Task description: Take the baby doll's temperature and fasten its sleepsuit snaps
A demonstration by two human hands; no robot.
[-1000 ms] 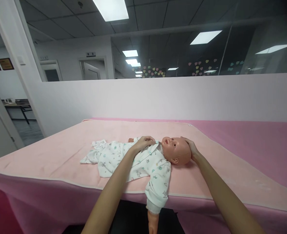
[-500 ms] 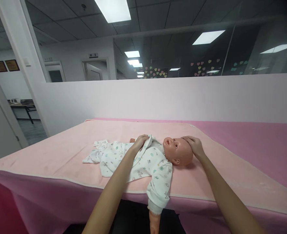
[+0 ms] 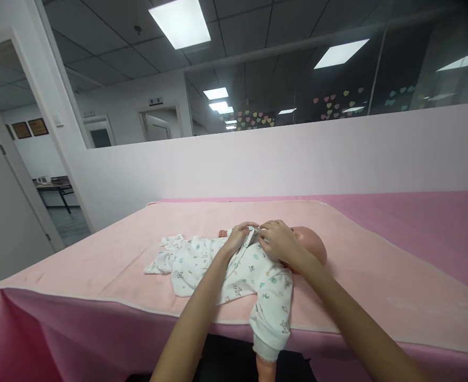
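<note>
A baby doll (image 3: 311,243) lies on its back with its head to the right, dressed in a white printed baby outfit (image 3: 239,278). One sleeved arm hangs over the near table edge, its hand end cut off by the frame. At the chest, my left hand (image 3: 239,237) is closed on the outfit's front edge, where a light snap or button shows. My right hand (image 3: 278,240) is at the collar, close beside the left, its fingers bent and closed on the cloth. It covers most of the doll's face; its fingertips are partly hidden.
A peach mat (image 3: 118,254) with a pale border covers the table, over a pink cloth (image 3: 428,223) that hangs down in front. Behind stands a white half wall (image 3: 297,164) with glass above. At the left are a doorway and a far table (image 3: 54,185).
My right hand has left the doll's head and moved left to the collar. My left hand stays on the front edge of the outfit. The camera view has tilted slightly.
</note>
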